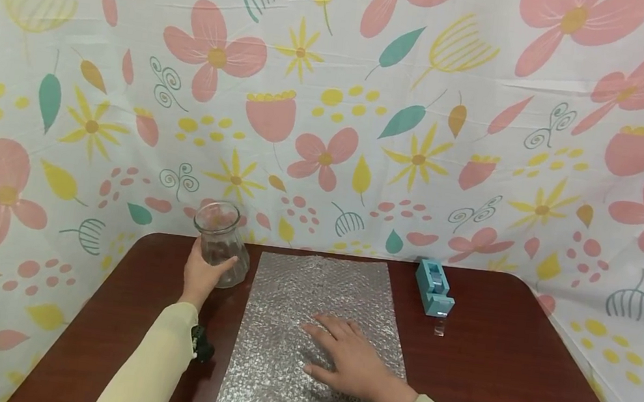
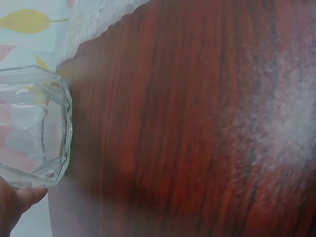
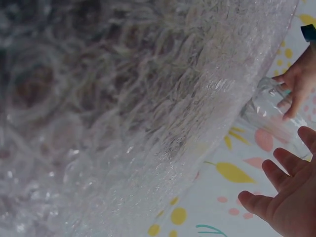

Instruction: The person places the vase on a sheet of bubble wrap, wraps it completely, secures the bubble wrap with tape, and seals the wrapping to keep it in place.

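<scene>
Left hand (image 1: 200,275) wraps its fingers (image 1: 225,265) around the glass jar (image 1: 221,243), upright on the surface (image 1: 504,371) just left of the bubble wrap (image 1: 312,292). Right hand (image 1: 349,358) lies flat on the wrap, fingers spread.

Looks like a makeshift packing corner in a home or small staged room, not a proper workshop or shop. Shown by a dark red-brown wooden table (image 1: 515,378) pushed against a hung flower-printed cloth (image 1: 333,97) that wraps round the back and both sides like a screen, hiding whatever room lies behind. Also marked by wrapping supplies laid out on the tabletop: a sheet of bubble wrap (image 1: 281,367) spread flat, a small blue tape dispenser (image 1: 434,287) just beside it, and a clear glass vase (image 1: 221,243) at the left.
</scene>
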